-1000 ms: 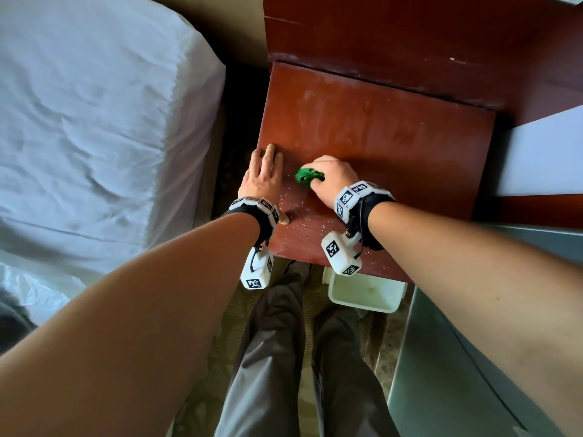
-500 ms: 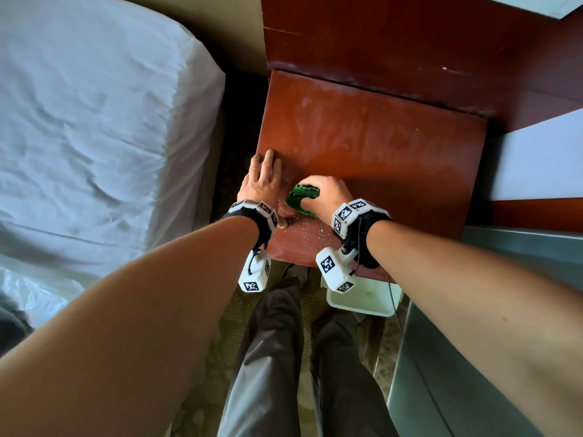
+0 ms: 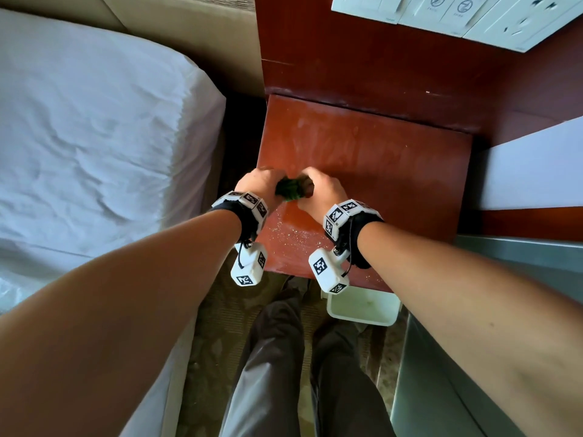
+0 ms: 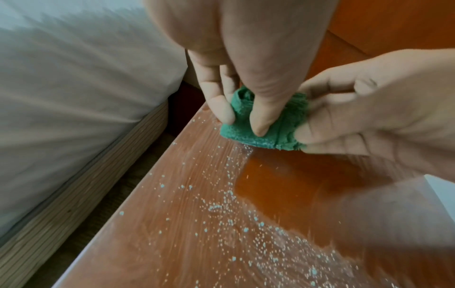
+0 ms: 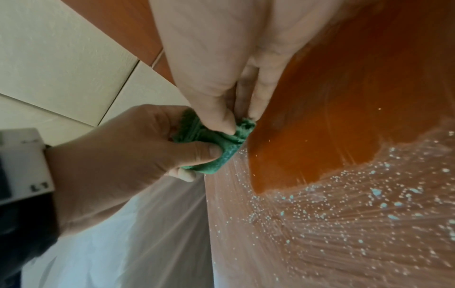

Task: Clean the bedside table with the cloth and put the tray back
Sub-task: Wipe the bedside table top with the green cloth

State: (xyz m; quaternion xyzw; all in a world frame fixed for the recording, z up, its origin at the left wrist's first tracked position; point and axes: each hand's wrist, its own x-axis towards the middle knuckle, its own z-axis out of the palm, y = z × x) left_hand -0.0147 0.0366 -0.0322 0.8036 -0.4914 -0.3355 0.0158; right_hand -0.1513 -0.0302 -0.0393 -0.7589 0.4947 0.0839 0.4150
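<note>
A bunched green cloth sits near the left edge of the red-brown bedside table, held from both sides. My left hand pinches its left part between thumb and fingers. My right hand pinches its right part with thumb and fingertips. The cloth is mostly hidden by the fingers; I cannot tell whether it touches the wood. White crumbs lie scattered on the table's front strip, below the hands. A white tray sits on the floor under the table's front edge.
A bed with a white sheet stands close on the left, with a dark gap between it and the table. A grey metal surface is at the lower right. White switch panels are on the wooden back panel. My legs are below the table's front.
My left hand, which lay flat on the table beside the cloth, has lifted and taken hold of the cloth. The right hand keeps its grip on the cloth near the left edge.
</note>
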